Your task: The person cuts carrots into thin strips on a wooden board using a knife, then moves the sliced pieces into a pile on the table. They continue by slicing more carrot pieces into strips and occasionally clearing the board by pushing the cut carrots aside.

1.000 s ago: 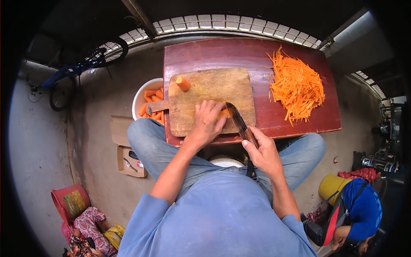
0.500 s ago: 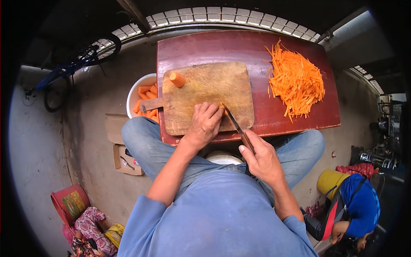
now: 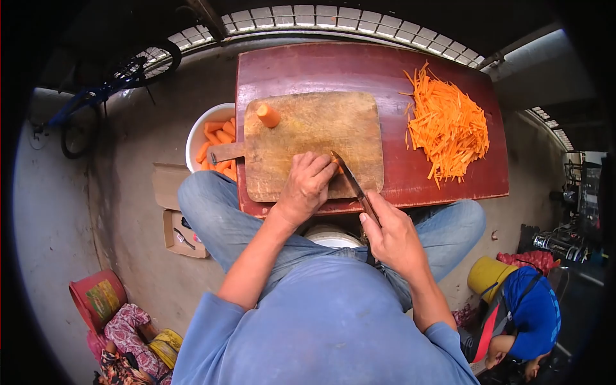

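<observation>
My left hand [image 3: 308,183] presses down on a carrot piece [image 3: 336,169] near the front of the wooden cutting board [image 3: 308,128]; its fingers cover most of the piece. My right hand [image 3: 393,226] is wrapped round the handle of a knife [image 3: 354,182], whose blade lies along the right side of that piece. A thick carrot chunk [image 3: 268,115] rests at the board's upper left. Right of the board, a heap of carrot shreds [image 3: 448,125] lies on the red table [image 3: 398,70].
A white bowl [image 3: 194,142] of carrots stands left of the table. An open carton [image 3: 185,239], a red bucket [image 3: 96,300] and a bicycle [image 3: 96,96] are farther left. People sit at the lower left and lower right, near a yellow bucket [image 3: 491,276].
The camera view has shifted slightly. Both hands remain at nearly the same place on the board, and the knife still lies against the carrot piece.
</observation>
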Available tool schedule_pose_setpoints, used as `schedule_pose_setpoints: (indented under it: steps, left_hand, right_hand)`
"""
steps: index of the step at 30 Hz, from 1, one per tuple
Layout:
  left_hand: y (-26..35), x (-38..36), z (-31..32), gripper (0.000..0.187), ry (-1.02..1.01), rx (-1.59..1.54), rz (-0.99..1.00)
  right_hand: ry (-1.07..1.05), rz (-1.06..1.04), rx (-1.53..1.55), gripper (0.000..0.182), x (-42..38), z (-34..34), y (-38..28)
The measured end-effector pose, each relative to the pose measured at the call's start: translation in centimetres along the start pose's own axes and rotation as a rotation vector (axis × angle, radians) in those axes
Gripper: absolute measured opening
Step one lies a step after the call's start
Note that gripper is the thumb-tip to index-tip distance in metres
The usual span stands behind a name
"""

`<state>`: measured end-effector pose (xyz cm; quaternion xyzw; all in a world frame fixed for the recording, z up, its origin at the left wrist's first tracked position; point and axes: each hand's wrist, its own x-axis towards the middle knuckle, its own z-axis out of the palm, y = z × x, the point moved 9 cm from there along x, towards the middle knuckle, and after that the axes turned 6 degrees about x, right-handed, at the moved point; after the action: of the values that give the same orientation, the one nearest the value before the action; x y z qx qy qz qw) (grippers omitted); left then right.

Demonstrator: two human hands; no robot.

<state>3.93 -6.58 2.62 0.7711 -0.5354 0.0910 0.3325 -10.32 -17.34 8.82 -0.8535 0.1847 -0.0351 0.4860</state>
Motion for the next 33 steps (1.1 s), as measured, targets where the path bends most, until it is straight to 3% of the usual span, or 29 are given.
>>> schedule_pose_setpoints:
  steps: [5,8,23,26,33]
  left_hand:
    - [0.1,0.1,0.0,0.042,-0.013,-0.003,-0.008]
    - [-0.1,0.1,-0.1,0.041,0.001,-0.002,-0.015]
    - [0.0,0.2,-0.4,0.037,0.005,-0.012,-0.044]
    - [0.3,0.3,-0.7,0.039,-0.001,0.014,-0.057]
    - [-0.4,-0.7,-0.1,0.045,-0.025,-0.045,-0.048]
  right_hand:
    - [0.028,-0.091,0.021,0.039,1.4,1.1,1.4]
    - [-0.03,0.038,0.041,0.038,0.5,0.0,-0.2]
    - [0.049,-0.094,-0.021,0.036,2.3,1.3,0.6]
    - [-0.028,0.002,0.011,0.035,1.4,0.6,-0.7]
    - [-0.009,-0.017,0.027,0.039,1.7,1.2,0.7]
